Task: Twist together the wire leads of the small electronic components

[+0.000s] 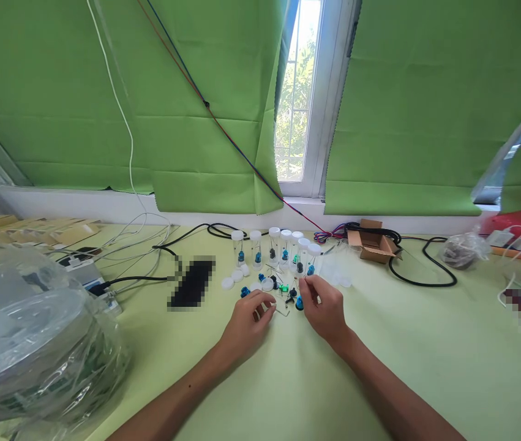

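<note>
My left hand (250,317) is curled above the table, thumb and forefinger brought together. A thin bent metal piece (283,313) shows right by those fingertips; whether they grip it is unclear. My right hand (323,305) is closed in a pinch close to the clear tubes, and what lies between its fingers is too small to name. Just left of it sits a blue part with a dark base (299,303). Between the hands are a bright green part (283,288), black parts (291,294) and another blue part (245,292). Behind stand several clear tubes (255,248) with white caps, small parts inside.
Loose white caps (228,283) lie left of the tubes. An open cardboard box (373,242) and black cable (425,283) are at back right. A plastic-wrapped spool (35,349) fills the left front, near a power strip (99,285). A blurred dark rectangle (191,283) lies left of my hands.
</note>
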`<state>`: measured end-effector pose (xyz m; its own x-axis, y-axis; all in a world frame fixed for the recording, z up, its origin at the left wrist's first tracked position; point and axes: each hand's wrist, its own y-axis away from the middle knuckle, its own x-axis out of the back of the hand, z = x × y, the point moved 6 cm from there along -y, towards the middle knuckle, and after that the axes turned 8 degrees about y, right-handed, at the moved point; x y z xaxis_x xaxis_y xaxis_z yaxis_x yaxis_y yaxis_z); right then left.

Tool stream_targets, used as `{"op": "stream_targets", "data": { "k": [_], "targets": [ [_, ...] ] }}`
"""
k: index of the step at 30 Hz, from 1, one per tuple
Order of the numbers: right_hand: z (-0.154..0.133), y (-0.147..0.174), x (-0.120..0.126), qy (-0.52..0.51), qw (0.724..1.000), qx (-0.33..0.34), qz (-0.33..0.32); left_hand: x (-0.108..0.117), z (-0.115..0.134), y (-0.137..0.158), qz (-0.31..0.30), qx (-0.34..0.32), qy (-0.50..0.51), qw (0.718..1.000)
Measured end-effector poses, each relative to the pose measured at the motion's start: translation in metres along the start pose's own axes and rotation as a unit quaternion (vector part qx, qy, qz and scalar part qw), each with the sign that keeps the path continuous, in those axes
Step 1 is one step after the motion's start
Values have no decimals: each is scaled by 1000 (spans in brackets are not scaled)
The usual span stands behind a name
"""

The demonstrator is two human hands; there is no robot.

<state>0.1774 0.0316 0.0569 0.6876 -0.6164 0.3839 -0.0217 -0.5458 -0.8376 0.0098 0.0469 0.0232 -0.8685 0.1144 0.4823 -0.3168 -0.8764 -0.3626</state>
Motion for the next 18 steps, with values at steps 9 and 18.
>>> {"op": "stream_targets", "data": {
  "k": [9,18],
  "targets": [
    [-7,5,-2,21,999,37,-4,4,5,-15,48,17,30,998],
    [-26,13,2,22,995,83,51,-36,25,-75,-55,-16,117,991]
  ]
}}
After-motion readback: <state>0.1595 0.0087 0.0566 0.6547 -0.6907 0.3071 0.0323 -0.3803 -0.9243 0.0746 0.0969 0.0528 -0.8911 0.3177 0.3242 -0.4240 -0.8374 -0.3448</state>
